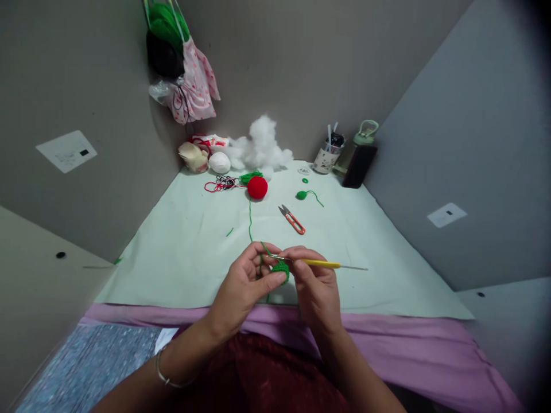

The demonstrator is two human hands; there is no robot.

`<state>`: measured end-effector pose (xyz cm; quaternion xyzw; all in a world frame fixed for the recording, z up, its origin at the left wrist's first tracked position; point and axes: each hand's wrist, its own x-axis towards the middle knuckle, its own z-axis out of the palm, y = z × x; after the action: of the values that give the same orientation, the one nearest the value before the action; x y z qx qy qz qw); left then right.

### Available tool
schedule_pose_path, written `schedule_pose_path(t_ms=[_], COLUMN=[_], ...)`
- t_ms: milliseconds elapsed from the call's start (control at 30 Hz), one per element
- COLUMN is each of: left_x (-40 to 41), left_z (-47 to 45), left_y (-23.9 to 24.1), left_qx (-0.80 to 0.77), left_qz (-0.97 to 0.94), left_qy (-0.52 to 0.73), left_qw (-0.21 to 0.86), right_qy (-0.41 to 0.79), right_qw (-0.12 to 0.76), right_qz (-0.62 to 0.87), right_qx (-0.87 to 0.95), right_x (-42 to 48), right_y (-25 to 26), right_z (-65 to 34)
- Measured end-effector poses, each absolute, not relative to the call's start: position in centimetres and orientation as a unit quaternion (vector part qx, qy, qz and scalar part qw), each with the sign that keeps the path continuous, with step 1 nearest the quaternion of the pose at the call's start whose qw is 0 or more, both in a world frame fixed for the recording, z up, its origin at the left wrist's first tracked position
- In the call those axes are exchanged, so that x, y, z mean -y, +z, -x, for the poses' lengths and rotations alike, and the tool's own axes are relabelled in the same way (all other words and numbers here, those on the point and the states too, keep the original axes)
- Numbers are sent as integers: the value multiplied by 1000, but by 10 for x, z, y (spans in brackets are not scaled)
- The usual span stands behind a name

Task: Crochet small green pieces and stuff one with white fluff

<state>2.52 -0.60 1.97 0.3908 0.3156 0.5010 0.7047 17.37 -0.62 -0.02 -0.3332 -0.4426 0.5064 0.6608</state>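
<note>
My left hand [241, 284] pinches a small green crochet piece [282, 271] between thumb and fingers, just above the near edge of the table. My right hand [312, 284] is closed on a crochet hook with a yellow handle [321, 263], its tip in the green piece. A strand of green yarn [250, 221] runs from the piece away across the pale green mat [181, 252] towards a red crocheted ball [257, 187].
Orange thread snips [293, 220] lie ahead of my hands. A small green crocheted bit with a tail [302, 195] sits beyond them. White stuffing [260, 148], white balls, tangled red and black thread [221, 183], a cup of tools [327, 155] and a dark bottle [359, 158] line the back. Bags hang in the corner.
</note>
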Motion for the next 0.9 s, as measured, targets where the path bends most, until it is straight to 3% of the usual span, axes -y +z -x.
schedule_pose_path(t_ms=[500,700,900], left_x=[10,4,-7], left_z=[-27,-27,-20], left_y=[16,14,15], left_qx=[-347,-296,-315], left_qz=[-407,-399,-475], left_qy=[513,422,378], left_qw=[672,758,729], right_qy=[471,327,211], right_qw=[658,642,609], right_qz=[331,357,372], right_qx=[485,595,668], right_x=[6,0,-10], right_y=[-6,8,15], right_z=[-176,-183,-189])
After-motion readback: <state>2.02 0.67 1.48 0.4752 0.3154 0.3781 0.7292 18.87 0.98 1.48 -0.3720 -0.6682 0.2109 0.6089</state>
